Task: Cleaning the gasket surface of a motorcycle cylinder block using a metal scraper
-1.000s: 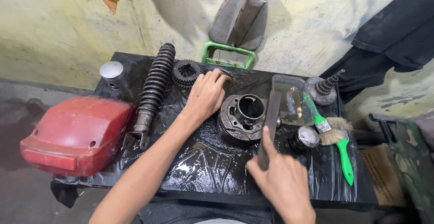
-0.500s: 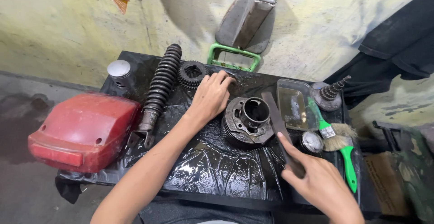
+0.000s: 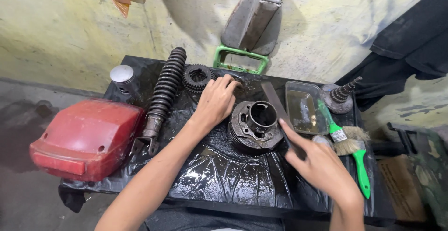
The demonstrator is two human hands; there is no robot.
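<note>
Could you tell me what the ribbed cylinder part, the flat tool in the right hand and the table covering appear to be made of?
The ribbed cylinder looks like cast metal, dull grey-brown, grimy, with stacked fins. The flat tool held by the right hand looks like dark steel, probably a file: thin, straight, matte. The table covering looks like black plastic sheet, wrinkled and glossy, with oily wet glints.

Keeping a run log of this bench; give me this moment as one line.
left hand: flat on black plastic sheet | right hand: grips flat metal file | file: over round finned metal cylinder
</note>
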